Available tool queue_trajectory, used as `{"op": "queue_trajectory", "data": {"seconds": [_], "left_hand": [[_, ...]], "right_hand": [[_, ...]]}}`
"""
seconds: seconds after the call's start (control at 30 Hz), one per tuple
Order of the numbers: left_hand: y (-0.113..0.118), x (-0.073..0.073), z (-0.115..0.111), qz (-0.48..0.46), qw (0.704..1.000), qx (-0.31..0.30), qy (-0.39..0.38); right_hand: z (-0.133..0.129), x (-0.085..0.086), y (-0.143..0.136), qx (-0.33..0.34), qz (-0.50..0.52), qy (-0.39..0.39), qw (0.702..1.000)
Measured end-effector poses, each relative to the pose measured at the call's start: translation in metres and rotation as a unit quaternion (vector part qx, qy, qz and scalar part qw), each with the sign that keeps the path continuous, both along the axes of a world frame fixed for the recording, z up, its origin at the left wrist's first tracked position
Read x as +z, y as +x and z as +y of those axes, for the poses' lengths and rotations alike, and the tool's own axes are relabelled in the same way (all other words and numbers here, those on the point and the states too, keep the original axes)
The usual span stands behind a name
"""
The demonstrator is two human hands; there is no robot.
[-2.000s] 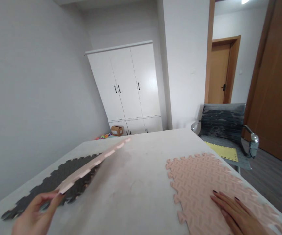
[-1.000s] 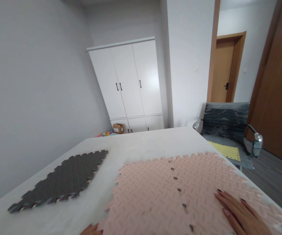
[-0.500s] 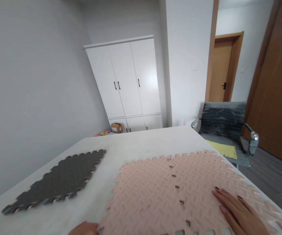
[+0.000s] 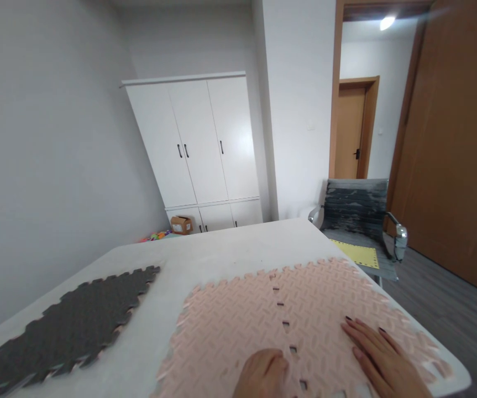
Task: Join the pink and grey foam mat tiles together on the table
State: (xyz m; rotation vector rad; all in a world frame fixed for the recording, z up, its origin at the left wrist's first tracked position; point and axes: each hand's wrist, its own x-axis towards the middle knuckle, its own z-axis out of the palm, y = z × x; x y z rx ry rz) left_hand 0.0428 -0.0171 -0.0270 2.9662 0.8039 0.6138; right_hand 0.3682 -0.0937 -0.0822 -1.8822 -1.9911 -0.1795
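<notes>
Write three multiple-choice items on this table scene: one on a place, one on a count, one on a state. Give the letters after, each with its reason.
1. Where does the grey mat lie on the table?
A. Left of the pink mats
B. On top of the pink mats
C. On the chair

2. How many pink mats lie side by side?
A. One
B. Two
C. Four

3. How is the right hand?
A. Clenched on a mat edge
B. Raised off the table
C. Flat, fingers stretched out

Answers:
1 A: it lies apart on the left, with bare table between.
2 B: the left pink mat and the right pink mat meet at a toothed seam.
3 C: the palm rests open on the right pink mat, while the left hand presses by the seam.
</notes>
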Motion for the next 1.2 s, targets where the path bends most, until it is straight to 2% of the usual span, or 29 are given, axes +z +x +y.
{"op": "queue_trajectory", "data": {"seconds": [0.1, 0.2, 0.37, 0.47, 0.63, 0.73, 0.87, 0.93, 1.03, 1.2], "left_hand": [[0.025, -0.016, 0.010, -0.006, 0.998, 0.029, 0.056], [0.033, -0.021, 0.016, -0.009, 0.998, 0.041, 0.052], [0.029, -0.029, 0.022, -0.016, 0.996, 0.038, 0.079], [0.024, -0.034, 0.024, -0.002, 0.994, 0.015, 0.109], [0.023, -0.043, 0.020, -0.020, 0.988, 0.012, 0.153], [0.031, -0.056, 0.013, -0.045, 0.980, 0.058, 0.184], [0.038, -0.070, 0.008, -0.059, 0.978, 0.122, 0.160], [0.037, -0.069, 0.008, -0.038, 0.979, 0.099, 0.174], [0.031, -0.061, 0.007, -0.012, 0.978, 0.049, 0.203], [0.022, -0.044, 0.000, 0.008, 0.969, 0.062, 0.239]], "right_hand": [[-0.001, 0.006, -0.002, 0.004, 0.004, -0.011, 1.000], [-0.001, 0.010, -0.004, 0.006, 0.007, -0.019, 1.000], [-0.002, 0.013, -0.005, 0.005, 0.011, -0.011, 1.000], [-0.002, 0.013, -0.005, 0.005, 0.011, -0.019, 1.000], [-0.001, 0.011, -0.004, 0.006, 0.003, -0.026, 1.000], [-0.001, 0.008, -0.003, 0.003, 0.000, -0.025, 1.000], [0.000, 0.005, -0.003, 0.003, -0.003, -0.040, 0.999], [0.000, 0.005, -0.004, 0.000, -0.004, -0.045, 0.999], [-0.001, 0.005, -0.005, -0.005, -0.006, -0.045, 0.999], [-0.003, 0.006, -0.006, -0.006, -0.003, -0.043, 0.999]]}}
